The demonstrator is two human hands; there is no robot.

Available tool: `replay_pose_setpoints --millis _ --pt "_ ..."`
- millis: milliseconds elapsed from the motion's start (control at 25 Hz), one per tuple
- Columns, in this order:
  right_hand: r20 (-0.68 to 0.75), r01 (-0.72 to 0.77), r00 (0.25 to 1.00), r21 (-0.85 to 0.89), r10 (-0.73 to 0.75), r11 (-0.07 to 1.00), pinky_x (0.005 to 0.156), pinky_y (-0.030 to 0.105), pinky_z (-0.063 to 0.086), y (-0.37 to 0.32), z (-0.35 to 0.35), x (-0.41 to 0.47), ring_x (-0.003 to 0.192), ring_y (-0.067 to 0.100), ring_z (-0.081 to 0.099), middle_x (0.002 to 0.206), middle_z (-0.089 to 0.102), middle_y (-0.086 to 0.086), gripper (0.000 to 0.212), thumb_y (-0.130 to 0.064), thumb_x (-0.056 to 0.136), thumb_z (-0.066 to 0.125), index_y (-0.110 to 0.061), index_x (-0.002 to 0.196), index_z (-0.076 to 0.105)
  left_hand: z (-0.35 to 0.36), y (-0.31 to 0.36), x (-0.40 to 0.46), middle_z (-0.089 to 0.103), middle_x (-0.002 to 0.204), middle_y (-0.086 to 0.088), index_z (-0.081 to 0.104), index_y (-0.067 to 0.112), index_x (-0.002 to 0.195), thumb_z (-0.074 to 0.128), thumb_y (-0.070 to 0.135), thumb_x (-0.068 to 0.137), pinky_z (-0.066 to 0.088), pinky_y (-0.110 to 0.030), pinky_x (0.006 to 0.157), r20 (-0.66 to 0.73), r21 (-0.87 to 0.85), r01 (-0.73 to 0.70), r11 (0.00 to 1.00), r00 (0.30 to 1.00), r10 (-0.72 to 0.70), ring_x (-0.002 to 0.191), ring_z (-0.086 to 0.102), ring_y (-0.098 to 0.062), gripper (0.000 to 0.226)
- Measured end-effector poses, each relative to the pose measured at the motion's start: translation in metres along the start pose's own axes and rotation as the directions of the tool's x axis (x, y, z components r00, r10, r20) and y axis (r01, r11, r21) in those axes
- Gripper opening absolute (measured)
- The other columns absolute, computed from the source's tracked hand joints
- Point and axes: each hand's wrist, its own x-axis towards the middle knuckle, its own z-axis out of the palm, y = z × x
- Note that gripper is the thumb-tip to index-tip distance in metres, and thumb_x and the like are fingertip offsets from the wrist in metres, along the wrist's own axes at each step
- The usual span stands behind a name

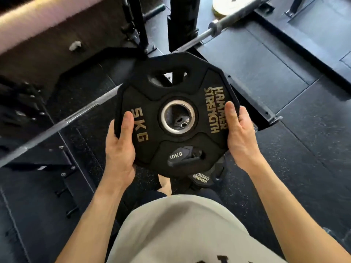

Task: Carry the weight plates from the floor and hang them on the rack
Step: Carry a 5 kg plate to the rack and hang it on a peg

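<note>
From the head camera, one black rubber-coated twelve-sided weight plate marked "5 KG" and "HAMMER STRENGTH" in gold (171, 103) is held flat in mid-air above the dark rubber floor (303, 141), its steel-ringed centre hole facing up. The left hand (121, 141) grips the plate's near-left rim, thumb lying on the top face beside the "5 KG" lettering, fingers wrapped underneath. The right hand (239, 133) grasps the near-right rim, thumb on top next to the brand lettering. Below, seen through the near grip slot and past the near edge, one more black plate marked "10KG" (201, 179) lies on the floor. One steel barbell (224, 25) rests far right, beside one pale yellow disc (226, 6). Black rack uprights (182, 21) stand at the far centre.
</note>
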Motion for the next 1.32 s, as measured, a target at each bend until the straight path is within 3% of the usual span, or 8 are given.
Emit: replay_pose_setpoints --millis 200,360,560,680,880,1040,1200,1320 --pt "0.241 0.053 0.968 0.079 -0.070 0.996 0.067 0.028 0.056 -0.018 -0.011 -0.032 0.088 0.011 0.069 0.099 0.070 0.000 0.042 -0.060 0.083 0.051 -0.023 0.101 0.055 -0.012 -0.007 -0.090 0.077 0.094 0.011 0.065 0.034 0.103 0.057 0.043 0.093 0.058 -0.041 0.082 -0.244 -0.103 -0.062 0.993 0.969 0.035 0.092 0.073 -0.009 0.015" --pt "0.463 0.116 0.876 0.065 -0.133 0.991 0.059 0.020 0.053 -0.028 -0.025 -0.072 0.077 0.006 0.067 0.088 0.069 -0.005 0.024 -0.045 0.097 0.048 -0.022 0.097 0.056 -0.012 -0.032 -0.184 0.077 0.097 0.011 0.066 0.035 0.104 0.059 0.045 0.092 0.058 -0.040 0.082 -0.471 -0.204 -0.163 0.965 0.881 0.049 0.098 0.072 -0.013 0.017" --pt "0.743 0.115 0.658 0.063 -0.123 0.991 0.061 0.021 0.054 -0.031 -0.007 -0.147 0.081 0.008 0.069 0.088 0.073 -0.005 0.024 -0.040 0.099 0.049 -0.019 0.103 0.059 -0.038 -0.056 -0.303 0.075 0.104 0.010 0.063 0.032 0.118 0.065 0.055 0.079 0.055 -0.047 0.095 -0.718 -0.256 -0.285 0.924 0.696 0.016 0.101 0.071 -0.012 0.046" --pt "0.864 0.165 0.489 0.040 -0.117 0.985 0.062 0.020 0.053 -0.027 0.015 -0.215 0.080 0.004 0.068 0.084 0.072 -0.009 0.023 -0.041 0.098 0.049 -0.021 0.101 0.061 -0.067 -0.070 -0.378 0.076 0.099 0.007 0.068 0.035 0.101 0.063 0.054 0.076 0.055 -0.049 0.094 -0.839 -0.223 -0.392 0.893 0.544 0.029 0.099 0.072 -0.016 0.032" --pt "0.966 0.243 0.247 0.009 -0.071 0.970 0.083 0.037 0.053 0.003 0.060 -0.345 0.090 0.011 0.061 0.092 0.066 -0.004 0.031 -0.055 0.093 0.052 -0.025 0.089 0.061 -0.129 -0.103 -0.500 0.075 0.095 0.004 0.071 0.035 0.085 0.062 0.056 0.077 0.054 -0.052 0.096 -0.965 -0.136 -0.481 0.866 0.261 -0.006 0.098 0.070 -0.019 0.024" --pt "0.996 0.254 0.080 0.026 -0.048 0.967 0.090 0.055 0.048 0.041 0.094 -0.475 0.090 0.018 0.053 0.094 0.056 0.003 0.066 -0.073 0.079 0.056 -0.010 0.094 0.053 -0.200 -0.134 -0.603 0.074 0.105 -0.003 0.071 0.034 0.088 0.064 0.057 0.079 0.051 -0.054 0.098 -0.995 -0.054 -0.521 0.852 0.098 -0.003 0.108 0.068 -0.027 0.026" --pt "0.999 0.220 -0.022 0.051 -0.047 0.974 0.074 0.042 0.043 0.061 0.127 -0.579 0.082 0.018 0.048 0.088 0.050 0.005 0.074 -0.075 0.075 0.056 -0.003 0.089 0.048 -0.265 -0.149 -0.676 0.074 0.105 -0.003 0.071 0.034 0.089 0.061 0.056 0.080 0.052 -0.053 0.097 -1.000 -0.016 -0.525 0.851 0.002 -0.018 0.105 0.069 -0.025 0.025" --pt "0.997 0.202 -0.067 0.051 -0.038 0.978 0.065 0.032 0.041 0.073 0.163 -0.637 0.073 0.014 0.045 0.081 0.045 0.003 0.049 -0.058 0.089 0.053 -0.010 0.083 0.046 -0.316 -0.150 -0.708 0.075 0.097 0.004 0.070 0.037 0.086 0.060 0.057 0.078 0.054 -0.050 0.095 -0.998 -0.016 -0.531 0.847 -0.043 -0.046 0.100 0.070 -0.019 0.024"
